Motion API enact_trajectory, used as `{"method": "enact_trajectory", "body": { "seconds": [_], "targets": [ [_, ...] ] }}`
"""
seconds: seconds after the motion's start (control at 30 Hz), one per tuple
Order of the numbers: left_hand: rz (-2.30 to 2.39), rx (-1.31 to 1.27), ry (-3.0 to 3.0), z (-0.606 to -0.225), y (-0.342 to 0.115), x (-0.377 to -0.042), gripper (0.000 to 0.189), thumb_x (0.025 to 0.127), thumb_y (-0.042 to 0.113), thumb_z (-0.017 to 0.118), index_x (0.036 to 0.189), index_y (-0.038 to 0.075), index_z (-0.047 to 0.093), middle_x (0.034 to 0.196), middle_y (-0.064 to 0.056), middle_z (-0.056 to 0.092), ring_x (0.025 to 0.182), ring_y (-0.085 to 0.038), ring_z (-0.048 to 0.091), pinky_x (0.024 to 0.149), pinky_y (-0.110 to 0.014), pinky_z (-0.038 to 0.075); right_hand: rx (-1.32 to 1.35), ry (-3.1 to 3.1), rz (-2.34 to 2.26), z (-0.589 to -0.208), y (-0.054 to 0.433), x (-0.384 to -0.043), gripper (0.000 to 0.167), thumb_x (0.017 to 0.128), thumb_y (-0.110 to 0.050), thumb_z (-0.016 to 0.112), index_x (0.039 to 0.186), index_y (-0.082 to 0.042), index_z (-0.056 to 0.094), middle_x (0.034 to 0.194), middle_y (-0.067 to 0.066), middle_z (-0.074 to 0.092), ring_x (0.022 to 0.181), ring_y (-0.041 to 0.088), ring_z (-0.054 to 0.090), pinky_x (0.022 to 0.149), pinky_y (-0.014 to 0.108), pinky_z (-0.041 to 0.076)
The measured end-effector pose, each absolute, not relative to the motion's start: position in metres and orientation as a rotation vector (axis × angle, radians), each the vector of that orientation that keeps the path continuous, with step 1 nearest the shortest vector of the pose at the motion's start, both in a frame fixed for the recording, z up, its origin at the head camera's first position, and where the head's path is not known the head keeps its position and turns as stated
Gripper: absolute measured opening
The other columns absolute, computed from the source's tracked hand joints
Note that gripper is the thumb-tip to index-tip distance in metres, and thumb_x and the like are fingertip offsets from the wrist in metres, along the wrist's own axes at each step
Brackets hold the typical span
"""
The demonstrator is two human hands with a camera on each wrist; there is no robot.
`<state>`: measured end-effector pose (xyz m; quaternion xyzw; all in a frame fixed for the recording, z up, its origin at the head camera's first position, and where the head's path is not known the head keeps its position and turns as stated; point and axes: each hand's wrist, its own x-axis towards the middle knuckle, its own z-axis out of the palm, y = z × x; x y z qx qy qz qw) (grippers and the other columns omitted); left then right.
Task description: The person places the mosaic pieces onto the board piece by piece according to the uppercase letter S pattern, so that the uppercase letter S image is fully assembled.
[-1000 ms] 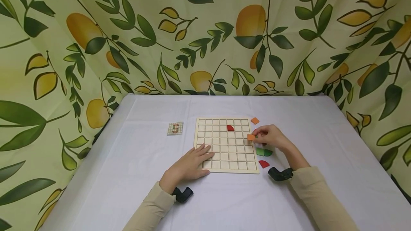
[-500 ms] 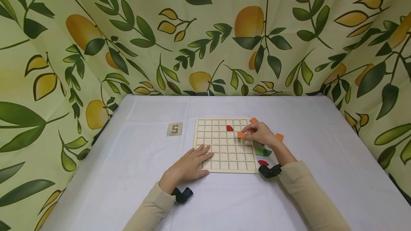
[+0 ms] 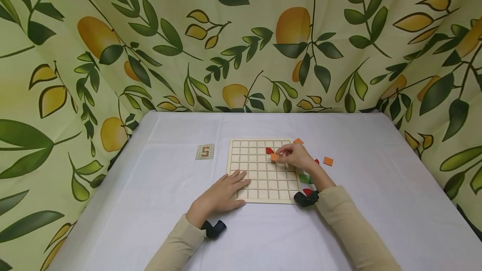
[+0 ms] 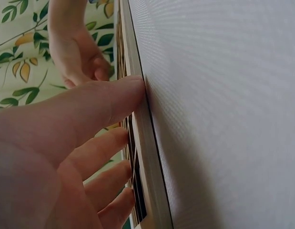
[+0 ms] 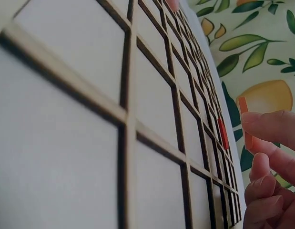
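Observation:
A square wooden grid board [image 3: 260, 185] lies on the table. My left hand [image 3: 222, 191] rests over its near left corner, fingers spread on the cells; in the left wrist view the thumb [image 4: 123, 93] lies against the board's edge. Over the upper right cells, my right hand [image 3: 297, 157] pinches an orange square tile [image 3: 274, 157] between thumb and fingertips. The right wrist view shows this tile [image 5: 246, 123] on edge, just off the grid. A red quarter-round tile [image 3: 269, 150] sits in a cell close beside it, up and to the left.
Right of the board lie orange square tiles [image 3: 328, 161], green tiles [image 3: 305, 178] and red tiles [image 3: 307, 192], some partly hidden by the right arm. A small pattern card [image 3: 205, 152] lies left of the board. A leaf-printed curtain [image 3: 241, 45] hangs behind the white-covered table [image 3: 169, 137].
My right hand has carried the orange square tile leftward from the board's right edge toward the red tile, uncovering another orange tile at the right. The left hand stays in place.

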<state>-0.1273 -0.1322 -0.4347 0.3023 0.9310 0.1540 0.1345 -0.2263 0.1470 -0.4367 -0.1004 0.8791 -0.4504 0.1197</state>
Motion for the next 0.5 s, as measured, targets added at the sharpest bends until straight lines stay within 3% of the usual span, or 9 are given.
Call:
{"method": "enact_trajectory", "body": {
  "seconds": [0.5],
  "targets": [
    [0.432, 0.883, 2.702, -0.434, -0.132, -0.128, 0.06, 0.091, 0.034, 0.061, 0.146, 0.015, 0.043, 0.159, -0.009, 0.031, 0.15, -0.03, 0.025, 0.12, -0.052, 0.027, -0.281, 2.578, -1.34, -0.437, 0.129, -0.24, 0.03, 0.078, -0.013, 0.078, 0.104, 0.001, 0.072, 0.065, -0.004, 0.051, 0.063, 0.013, 0.043, 0.055, 0.022, 0.036]
  ]
}}
